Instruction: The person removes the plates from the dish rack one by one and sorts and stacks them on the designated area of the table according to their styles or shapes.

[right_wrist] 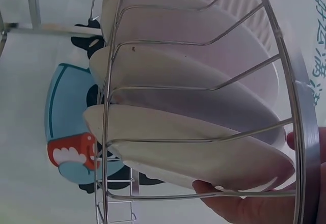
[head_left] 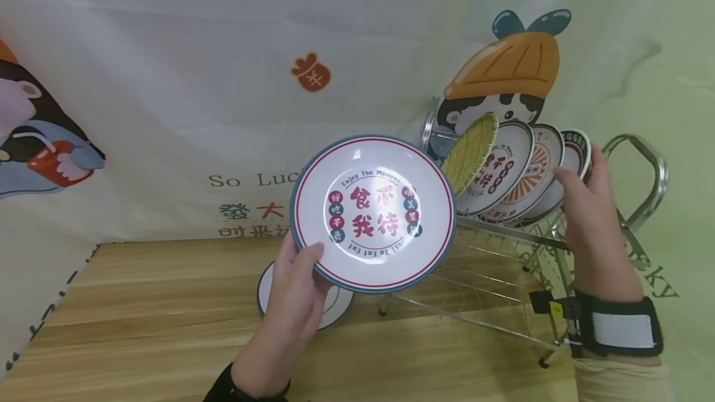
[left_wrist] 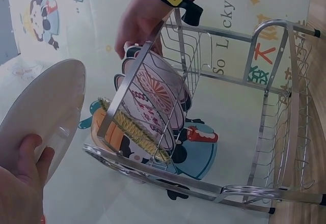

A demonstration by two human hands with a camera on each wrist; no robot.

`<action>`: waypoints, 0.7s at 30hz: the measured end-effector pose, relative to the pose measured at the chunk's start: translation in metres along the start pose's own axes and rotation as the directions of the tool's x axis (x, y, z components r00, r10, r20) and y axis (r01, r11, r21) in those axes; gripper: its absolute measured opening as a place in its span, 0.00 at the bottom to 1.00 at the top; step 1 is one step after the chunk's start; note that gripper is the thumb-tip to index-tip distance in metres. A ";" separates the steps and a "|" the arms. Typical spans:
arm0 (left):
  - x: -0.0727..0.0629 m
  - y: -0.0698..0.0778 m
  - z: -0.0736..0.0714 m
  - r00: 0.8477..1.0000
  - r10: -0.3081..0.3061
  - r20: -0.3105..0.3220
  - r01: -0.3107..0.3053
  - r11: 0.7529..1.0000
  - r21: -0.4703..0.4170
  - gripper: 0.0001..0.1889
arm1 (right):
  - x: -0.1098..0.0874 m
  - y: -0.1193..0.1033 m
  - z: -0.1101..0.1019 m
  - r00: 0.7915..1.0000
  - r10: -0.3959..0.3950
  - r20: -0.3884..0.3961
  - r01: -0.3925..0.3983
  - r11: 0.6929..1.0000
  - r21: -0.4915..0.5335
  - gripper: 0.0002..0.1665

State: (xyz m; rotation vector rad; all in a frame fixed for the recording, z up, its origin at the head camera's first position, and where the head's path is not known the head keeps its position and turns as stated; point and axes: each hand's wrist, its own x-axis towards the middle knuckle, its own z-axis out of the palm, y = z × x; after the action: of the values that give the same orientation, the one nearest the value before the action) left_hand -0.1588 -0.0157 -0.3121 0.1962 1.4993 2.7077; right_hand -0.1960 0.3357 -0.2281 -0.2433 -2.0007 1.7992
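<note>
My left hand (head_left: 296,303) grips the lower left rim of a white plate (head_left: 371,272) with a blue edge and red lettering, thumb on the front and fingers behind. The plate is held up left of a metal dish rack (head_left: 514,234). At the rack's right end, my right hand (head_left: 594,222) pinches the rim of the last dish (head_left: 581,144), which has a dark patterned edge. Left of it in the top tier stand a plate with an orange sunburst (head_left: 542,169), a plate with red lettering (head_left: 511,141) and a yellow woven tray (head_left: 469,154), all tilted.
Another white plate (head_left: 337,312) lies on the wooden table (head_left: 151,315), partly hidden by my left hand and the held plate. The rack's lower wire tier (head_left: 475,309) sits beneath the dishes. A printed cloth (head_left: 223,79) hangs close behind.
</note>
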 end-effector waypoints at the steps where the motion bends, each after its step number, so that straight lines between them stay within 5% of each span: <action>1: 0.000 0.000 0.000 1.000 0.000 -0.002 0.000 1.000 -0.002 0.27 | 0.000 0.000 -0.001 1.000 0.010 0.002 -0.010 1.000 0.014 0.36; 11: 0.000 -0.001 -0.009 0.998 -0.015 -0.069 0.016 1.000 0.013 0.27 | -0.001 0.000 -0.001 1.000 -0.006 -0.003 0.006 1.000 -0.004 0.33; 21: 0.004 -0.001 -0.035 0.995 -0.011 -0.102 0.019 0.997 0.078 0.28 | -0.004 -0.001 0.002 0.998 -0.021 -0.054 0.015 0.996 -0.092 0.35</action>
State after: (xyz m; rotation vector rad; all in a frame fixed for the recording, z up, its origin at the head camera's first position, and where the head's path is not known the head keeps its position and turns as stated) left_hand -0.1669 -0.0442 -0.3306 0.0506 1.6289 2.6868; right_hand -0.1933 0.3318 -0.2286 -0.2985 -2.0434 1.6737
